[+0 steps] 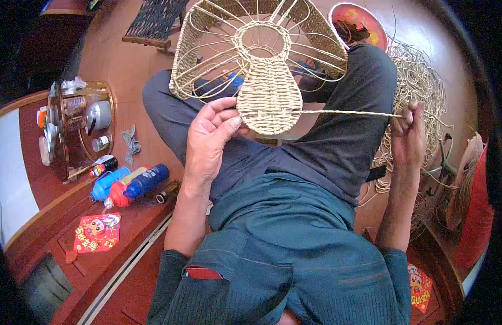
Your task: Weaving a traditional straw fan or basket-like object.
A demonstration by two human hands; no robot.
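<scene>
Red basin — brown scraps inside; right hand gripping cord.

Brown floor, loose pile of pale cord, red basin, crumpled grey cloth

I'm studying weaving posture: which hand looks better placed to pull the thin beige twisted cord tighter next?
Probably the right hand: it grips the cord, drawn straight out sideways. The left hand pinches the edge of the rounded beige woven panel, so it seems better suited to steadying.

place: likely a home | red festive posters | red panelled doors | drink bottles
</scene>
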